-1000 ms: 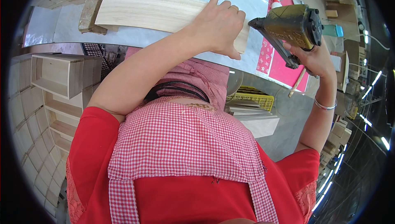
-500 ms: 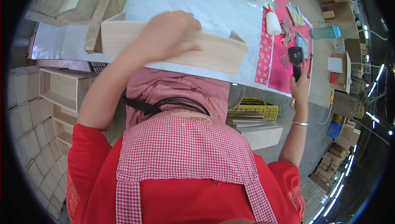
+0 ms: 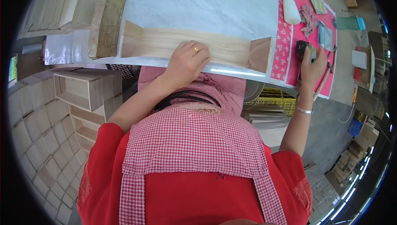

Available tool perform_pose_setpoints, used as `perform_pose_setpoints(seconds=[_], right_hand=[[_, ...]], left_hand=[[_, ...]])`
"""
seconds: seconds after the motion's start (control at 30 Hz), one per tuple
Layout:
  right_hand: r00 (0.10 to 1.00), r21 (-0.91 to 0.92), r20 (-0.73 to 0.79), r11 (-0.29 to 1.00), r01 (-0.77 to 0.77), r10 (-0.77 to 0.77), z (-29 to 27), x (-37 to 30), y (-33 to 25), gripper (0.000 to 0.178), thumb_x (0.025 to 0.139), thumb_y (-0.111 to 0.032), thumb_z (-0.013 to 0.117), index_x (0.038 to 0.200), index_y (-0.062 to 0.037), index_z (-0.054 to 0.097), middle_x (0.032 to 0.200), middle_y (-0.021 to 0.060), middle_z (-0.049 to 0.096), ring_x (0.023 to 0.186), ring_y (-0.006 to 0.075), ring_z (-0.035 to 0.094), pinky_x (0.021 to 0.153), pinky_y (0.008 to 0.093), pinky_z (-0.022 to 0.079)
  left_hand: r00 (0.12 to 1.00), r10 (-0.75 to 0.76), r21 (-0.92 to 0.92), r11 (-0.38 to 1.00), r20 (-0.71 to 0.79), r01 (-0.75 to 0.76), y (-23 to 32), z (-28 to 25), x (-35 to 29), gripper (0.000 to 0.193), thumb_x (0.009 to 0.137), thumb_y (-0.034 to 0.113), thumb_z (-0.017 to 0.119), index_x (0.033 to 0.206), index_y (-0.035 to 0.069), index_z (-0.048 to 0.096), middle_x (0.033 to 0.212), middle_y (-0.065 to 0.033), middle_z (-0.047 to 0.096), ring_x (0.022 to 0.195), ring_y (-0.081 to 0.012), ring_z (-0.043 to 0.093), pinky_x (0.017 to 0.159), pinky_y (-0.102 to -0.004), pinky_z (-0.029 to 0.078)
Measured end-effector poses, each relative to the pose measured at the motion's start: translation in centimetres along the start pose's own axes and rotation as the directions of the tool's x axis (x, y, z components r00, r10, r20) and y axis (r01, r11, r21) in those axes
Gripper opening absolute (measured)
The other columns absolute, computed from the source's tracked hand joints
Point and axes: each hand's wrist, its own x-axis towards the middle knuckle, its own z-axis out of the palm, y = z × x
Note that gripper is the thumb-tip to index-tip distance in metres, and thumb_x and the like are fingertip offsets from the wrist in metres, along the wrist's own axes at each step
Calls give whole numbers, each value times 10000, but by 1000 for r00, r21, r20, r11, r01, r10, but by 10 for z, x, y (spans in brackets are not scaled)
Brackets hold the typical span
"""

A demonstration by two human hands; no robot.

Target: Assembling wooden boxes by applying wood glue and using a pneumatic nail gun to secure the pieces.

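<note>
Lying flat on the grey bench [image 3: 198, 5] now, the wooden frame piece [image 3: 194, 47] is pinned under the spread, open left hand [image 3: 188, 61]. Right hand [image 3: 311, 64] has lowered the nail gun [image 3: 304, 49] onto the pink mat [image 3: 285, 55], fingers closed around it; fastening apparently done.

Pale matt wooden frame [image 3: 194, 47], glossy white tabletop [image 3: 206, 5], pink patterned mat [image 3: 285, 51], smooth white plastic bottle [image 3: 290, 12]
</note>
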Motion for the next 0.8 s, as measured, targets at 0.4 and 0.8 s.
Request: perform_pose_setpoints(seconds=[0.4,0.8], right_hand=[[989,102,57,985,-140,134,132,89,-12,666,766,-474,786,1108,75,627,950,260,685,912,389,664,832,472,516],[966,821,-154,571,9,206,-33,42,-135,499,900,-294,719,1205,63,549,1107,169,623,936,238,640,718,326,565]], left_hand=[[915,-383,21,921,-123,388,19,-17,-23,172,906,153,623,823,46,517,738,-120,566,720,-334,560,752,-428,388],[929,-368,-61,929,-37,365,26,-6,-24,236,932,236,600,819,41,527,673,-132,568,702,-343,577,729,-447,426]])
